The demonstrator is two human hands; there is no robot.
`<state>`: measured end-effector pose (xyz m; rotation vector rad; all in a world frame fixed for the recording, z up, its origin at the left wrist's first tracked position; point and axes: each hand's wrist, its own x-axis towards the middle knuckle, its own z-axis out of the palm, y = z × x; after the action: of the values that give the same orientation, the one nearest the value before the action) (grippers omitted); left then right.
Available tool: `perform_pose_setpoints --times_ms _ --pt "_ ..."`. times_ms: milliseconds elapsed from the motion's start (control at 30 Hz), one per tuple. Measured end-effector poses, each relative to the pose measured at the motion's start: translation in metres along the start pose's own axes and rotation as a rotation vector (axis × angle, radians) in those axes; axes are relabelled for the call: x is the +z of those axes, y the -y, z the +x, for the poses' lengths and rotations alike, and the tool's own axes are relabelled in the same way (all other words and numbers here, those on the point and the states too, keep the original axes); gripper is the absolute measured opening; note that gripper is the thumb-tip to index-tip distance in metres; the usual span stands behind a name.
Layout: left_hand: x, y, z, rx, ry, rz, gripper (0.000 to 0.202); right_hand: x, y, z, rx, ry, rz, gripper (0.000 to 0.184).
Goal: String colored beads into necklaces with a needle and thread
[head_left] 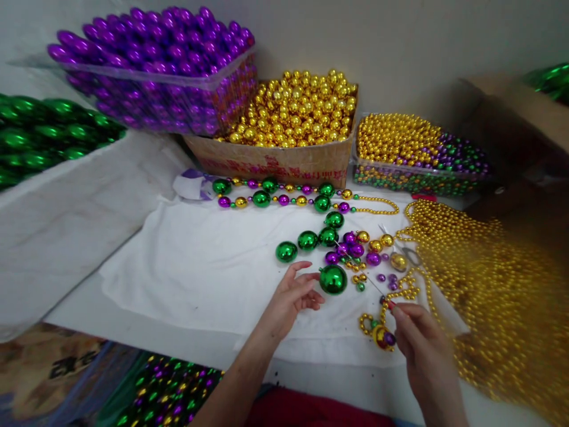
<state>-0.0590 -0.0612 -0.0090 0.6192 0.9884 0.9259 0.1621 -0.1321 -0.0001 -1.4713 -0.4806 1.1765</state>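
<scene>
My left hand (296, 293) has its fingertips at the left side of a shiny green ball bead (333, 280), apparently pinching it; its forefinger is stretched out. In my right hand (420, 335) is a thin metal needle tool (377, 286) with a red handle, pointing up and left. Just left of that hand hang strung gold beads (386, 311) with a larger gold ball (380, 337) and small green and purple beads. Beyond the hands lie loose green balls (307, 240), purple balls (373, 259) and gold balls (376, 245). Scissors (408, 254) lie among the beads, partly covered.
A finished-looking bead necklace (283, 200) lies across the white cloth (191, 261). Behind stand a purple-bead bin (155, 80), a cardboard box (275, 155) of gold balls and a mixed-bead tub (413, 172). Gold bead strands (502, 296) heap at right; a white-sided box (89, 207) stands left.
</scene>
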Motion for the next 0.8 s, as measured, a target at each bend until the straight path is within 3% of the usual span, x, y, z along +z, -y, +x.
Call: perform_pose_setpoints --times_ms 67,167,300,400,467,600,700,800 --pt "-0.005 -0.003 -0.002 -0.036 0.029 0.006 0.057 0.007 -0.002 0.002 0.065 0.064 0.017 0.028" --pt "-0.001 0.004 -0.001 0.027 -0.093 0.219 0.051 0.024 -0.008 0.007 0.106 0.176 0.031 0.028" --pt "0.02 0.025 -0.012 0.338 -0.246 0.553 0.032 0.04 -0.015 0.015 0.076 0.171 0.104 0.029" --pt "0.029 0.036 -0.025 0.597 -0.092 0.805 0.032 0.04 -0.016 0.016 0.068 0.177 0.122 0.028" --pt "0.028 0.038 -0.024 0.672 0.045 0.941 0.034 0.036 -0.016 0.014 0.067 0.191 0.14 0.027" --pt "0.019 0.035 0.002 0.753 -0.007 1.123 0.028 0.03 -0.014 0.009 0.053 0.14 0.096 0.029" --pt "0.016 0.033 0.024 0.75 -0.079 1.123 0.032 0.027 -0.014 0.005 0.06 0.142 0.024 0.031" --pt "0.015 0.029 0.031 0.644 -0.18 0.849 0.041 0.022 -0.012 0.004 0.086 0.171 -0.004 0.032"
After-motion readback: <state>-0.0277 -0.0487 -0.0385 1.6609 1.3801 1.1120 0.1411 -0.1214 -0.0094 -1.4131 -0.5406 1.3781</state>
